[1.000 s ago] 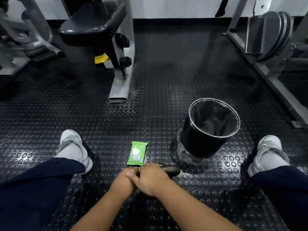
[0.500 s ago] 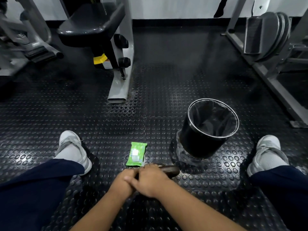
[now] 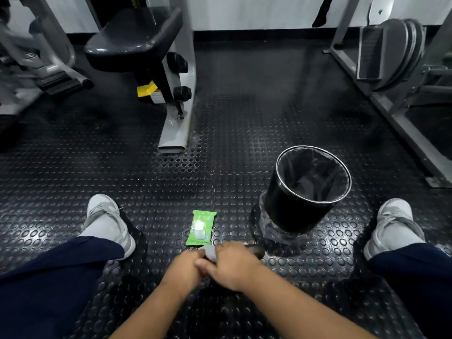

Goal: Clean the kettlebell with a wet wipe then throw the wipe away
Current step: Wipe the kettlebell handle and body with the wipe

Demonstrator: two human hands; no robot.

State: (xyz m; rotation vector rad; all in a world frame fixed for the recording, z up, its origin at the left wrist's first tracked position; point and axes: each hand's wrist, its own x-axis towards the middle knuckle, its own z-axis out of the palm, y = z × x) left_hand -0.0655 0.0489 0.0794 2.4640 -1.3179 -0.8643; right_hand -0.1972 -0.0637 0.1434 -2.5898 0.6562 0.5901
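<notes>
Gym floor of black studded rubber matting (image 3: pixel 73 172), with grey machine frames along the far wall. Nearest the camera, the person sits with legs apart and both forearms reaching down between them. The left hand (image 3: pixel 182 269) and the right hand (image 3: pixel 232 264) meet over the kettlebell (image 3: pixel 255 249), of which only a dark curved part shows, projecting right from under the right hand; the body is hidden. The right hand's fingers are curled together and pinch a pale wet wipe (image 3: pixel 210 252) against the metal; the left hand's fingers are concealed, so their state cannot be told. Just beyond the hands lies the green wipe packet (image 3: pixel 201 227), and to its right stands the lined black bin (image 3: pixel 310 189), open-topped. Judgement: wiping is in hand. It would be done well by steadying the bell with the left hand, working the wipe fully round handle and body, and refolding to a clean face before disposal.
</notes>
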